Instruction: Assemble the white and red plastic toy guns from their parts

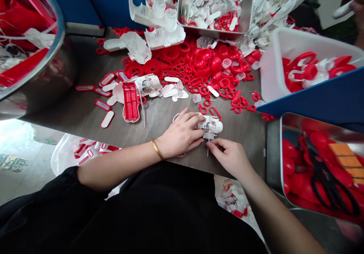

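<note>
A white toy gun shell (214, 126) with dark wires inside lies near the table's front edge. My left hand (183, 133) lies over its left part, palm down, fingers bent across it, holding it against the table; much of the shell is hidden underneath. At the shell's lower right, my right hand (227, 153) pinches a thin translucent tube (207, 151) between thumb and forefinger. Left of my hands rests another white gun shell (149, 85) with a red battery compartment (131, 102) in its handle, and a similar tube (142, 110) hangs from it.
Red rings and caps (196, 64) are heaped behind my hands, beside white oval pieces (172, 91). A steel tray (216, 32) and white shells (165, 36) stand farther back. Right are a plastic bin (270, 68) and a metal tray with black scissors (327, 182); left, a steel bowl (61, 22).
</note>
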### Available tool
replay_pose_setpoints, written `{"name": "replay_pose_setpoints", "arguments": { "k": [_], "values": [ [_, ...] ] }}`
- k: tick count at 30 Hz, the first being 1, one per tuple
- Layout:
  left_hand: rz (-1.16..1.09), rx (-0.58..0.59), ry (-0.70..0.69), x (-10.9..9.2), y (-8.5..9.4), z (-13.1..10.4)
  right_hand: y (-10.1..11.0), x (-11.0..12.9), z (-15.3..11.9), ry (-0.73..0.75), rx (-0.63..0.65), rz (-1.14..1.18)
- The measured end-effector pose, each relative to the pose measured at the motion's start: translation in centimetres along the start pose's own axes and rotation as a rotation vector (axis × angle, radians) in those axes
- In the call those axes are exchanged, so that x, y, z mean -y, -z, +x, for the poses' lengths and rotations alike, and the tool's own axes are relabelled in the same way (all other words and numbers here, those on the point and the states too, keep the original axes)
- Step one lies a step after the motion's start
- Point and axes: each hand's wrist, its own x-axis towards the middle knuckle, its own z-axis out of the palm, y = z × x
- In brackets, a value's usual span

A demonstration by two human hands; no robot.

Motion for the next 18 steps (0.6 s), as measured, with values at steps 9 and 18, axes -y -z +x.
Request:
{"name": "replay_pose_setpoints", "arguments": {
  "k": [9,18],
  "values": [
    [0.011,0.014,0.015,0.1,-0.4,0.1,1.8,-1.4,-0.3,-0.121,0.177,0.050],
    [0.008,-0.021,0.009,0.6,-0.7,0.1,3.5,-2.3,6.3,-0.112,-0.225,0.035]
  ]
}}
